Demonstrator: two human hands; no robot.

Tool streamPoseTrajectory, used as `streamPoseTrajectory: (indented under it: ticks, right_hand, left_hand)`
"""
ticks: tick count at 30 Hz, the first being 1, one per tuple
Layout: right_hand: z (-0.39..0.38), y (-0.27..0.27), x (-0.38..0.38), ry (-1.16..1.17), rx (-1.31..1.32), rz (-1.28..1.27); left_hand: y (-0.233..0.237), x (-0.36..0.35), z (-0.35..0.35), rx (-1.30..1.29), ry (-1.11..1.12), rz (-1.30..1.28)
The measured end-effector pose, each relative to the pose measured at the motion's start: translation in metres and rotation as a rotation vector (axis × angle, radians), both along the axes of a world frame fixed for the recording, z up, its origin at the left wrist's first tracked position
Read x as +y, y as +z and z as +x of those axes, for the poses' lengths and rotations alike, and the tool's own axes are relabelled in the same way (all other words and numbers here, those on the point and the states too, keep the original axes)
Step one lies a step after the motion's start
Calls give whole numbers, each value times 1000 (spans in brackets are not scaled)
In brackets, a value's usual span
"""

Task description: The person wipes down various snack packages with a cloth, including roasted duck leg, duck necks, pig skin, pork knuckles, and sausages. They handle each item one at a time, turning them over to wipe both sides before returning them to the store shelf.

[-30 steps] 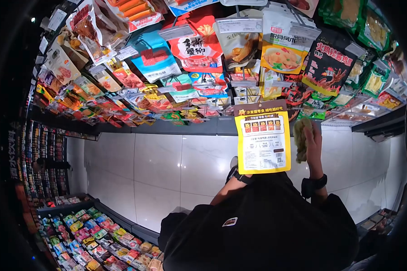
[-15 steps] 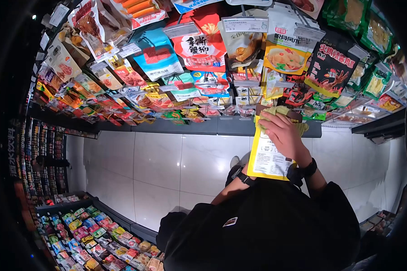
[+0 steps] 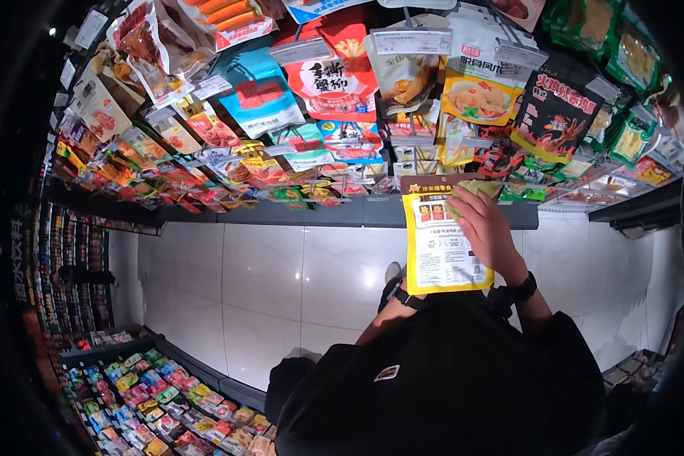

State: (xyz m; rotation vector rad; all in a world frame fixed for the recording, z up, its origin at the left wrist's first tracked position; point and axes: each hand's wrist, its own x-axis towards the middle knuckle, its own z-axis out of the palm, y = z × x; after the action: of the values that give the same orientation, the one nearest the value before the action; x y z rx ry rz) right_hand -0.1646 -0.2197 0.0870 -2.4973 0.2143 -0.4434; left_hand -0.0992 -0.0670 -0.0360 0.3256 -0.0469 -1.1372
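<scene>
A yellow-edged snack bag [image 3: 448, 254], its white printed back and dark top band facing me, is held upright in front of my body. My right hand [image 3: 482, 228] presses a yellow-green cloth [image 3: 485, 187] against the bag's upper right part, fingers bent over it. My left forearm, with a black wristband [image 3: 410, 299], runs up behind the bag's lower left corner. The bag hides my left hand and its fingers, though it stays supported from that side while my right hand shifts over its face.
A rack of hanging snack bags [image 3: 334, 76] with price tags [image 3: 410, 41] runs across the front. Its dark lower edge [image 3: 281, 213] lies just beyond the bag. A bin of small colourful packets [image 3: 167, 403] stands at lower left, and pale floor tiles [image 3: 262, 273] lie between.
The bag has straightened and shifted slightly left, showing more of its dark top band. My right hand with the cloth has slid from the bag's top to its right side.
</scene>
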Motion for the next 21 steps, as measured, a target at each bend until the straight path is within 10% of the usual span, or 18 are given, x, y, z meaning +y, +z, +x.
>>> streamPoseTrajectory:
  ticks: [19, 21]
  right_hand:
    - [-8, 21, 29, 408, 36, -115]
    - [3, 2, 12, 303, 43, -26]
  left_hand:
    - [-9, -16, 7, -340, 128, 116]
    - [-22, -25, 6, 65, 16, -391]
